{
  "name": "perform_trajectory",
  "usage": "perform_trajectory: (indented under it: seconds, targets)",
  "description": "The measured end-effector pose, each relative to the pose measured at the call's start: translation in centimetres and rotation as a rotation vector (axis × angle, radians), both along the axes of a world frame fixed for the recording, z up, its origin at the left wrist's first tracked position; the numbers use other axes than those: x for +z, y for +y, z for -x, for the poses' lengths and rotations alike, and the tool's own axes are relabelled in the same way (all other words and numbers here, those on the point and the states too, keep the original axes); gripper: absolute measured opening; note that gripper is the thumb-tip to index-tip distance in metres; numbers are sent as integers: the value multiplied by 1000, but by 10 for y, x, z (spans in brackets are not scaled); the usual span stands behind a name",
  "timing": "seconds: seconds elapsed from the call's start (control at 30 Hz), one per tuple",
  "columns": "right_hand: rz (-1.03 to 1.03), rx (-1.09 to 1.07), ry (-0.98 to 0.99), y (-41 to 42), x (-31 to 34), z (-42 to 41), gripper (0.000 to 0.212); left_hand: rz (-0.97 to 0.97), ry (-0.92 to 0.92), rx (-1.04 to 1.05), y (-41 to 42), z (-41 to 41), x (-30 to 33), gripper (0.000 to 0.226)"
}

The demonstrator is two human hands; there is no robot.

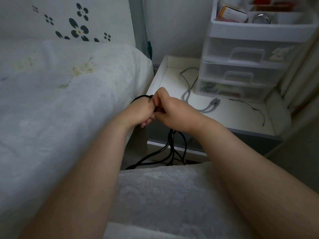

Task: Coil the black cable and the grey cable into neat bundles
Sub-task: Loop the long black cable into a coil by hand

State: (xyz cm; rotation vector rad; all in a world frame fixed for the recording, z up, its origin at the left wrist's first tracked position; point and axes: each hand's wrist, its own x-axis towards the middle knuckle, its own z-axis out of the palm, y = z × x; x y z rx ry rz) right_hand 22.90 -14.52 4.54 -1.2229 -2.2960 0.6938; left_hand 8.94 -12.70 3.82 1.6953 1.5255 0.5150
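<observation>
Head view. My left hand is clenched around gathered loops of the black cable, a turn showing over its knuckles at 12 o'clock — a fixed core for winding, I judge. My right hand, touching it at 3 o'clock, pinches the strand to feed it; the slack hangs at 6 o'clock toward the floor. The grey cable lies loose on the white bedside table at 2 o'clock — seemingly the 2nd job.

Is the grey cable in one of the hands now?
No, the grey cable lies on the white bedside table; both hands hold the black cable.
</observation>
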Motion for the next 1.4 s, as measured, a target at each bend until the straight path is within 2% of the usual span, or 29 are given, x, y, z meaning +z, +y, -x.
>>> perform_trajectory:
  seconds: [0.1,0.13,0.23,0.27,0.33,0.43,0.5,0.57,0.63,0.67,0.73,0.83,0.97,1.03,1.1,1.2,1.3,1.4]
  targets:
    - [139,-14,83,5,3,-4,40,2,-123,21,-3,5,5,57]
    - [219,-7,41,6,4,-8,45,6,-152,31,-4,7,7,57]
    - [349,35,-334,12,1,-24,35,27,-278,82,-8,18,13,56]
    - [329,22,-378,16,0,-28,28,28,-298,96,-9,21,14,58]
    - [228,-80,-315,20,3,-31,25,27,-297,108,-10,24,15,61]
    - [5,-126,-352,15,4,-20,50,15,-284,148,-12,20,12,62]
    - [-57,-76,-220,6,0,-7,46,1,-280,175,-11,16,11,63]
    - [-20,-65,53,0,0,1,24,5,-284,128,-12,13,12,64]
    - [6,-75,197,3,1,-2,10,47,-273,8,-14,11,12,65]
    - [-6,-81,195,6,1,-6,12,77,-254,-46,-14,11,12,66]
    - [-27,-107,139,10,1,-12,29,144,-204,-119,-15,11,12,64]
    - [161,-97,176,12,3,-18,49,240,-155,-220,-15,13,14,64]
    - [522,88,256,20,6,-39,44,352,-6,-444,-19,14,18,49]
    - [554,109,279,24,6,-47,42,354,41,-507,-21,13,20,43]
    - [494,46,248,26,7,-48,43,299,58,-526,-22,12,24,39]
    - [438,62,251,25,7,-47,38,272,-17,-559,-25,13,27,42]
    - [473,144,334,26,7,-49,20,311,-133,-603,-30,13,29,59]
    - [527,182,439,30,4,-53,20,366,-279,-584,-32,11,30,73]
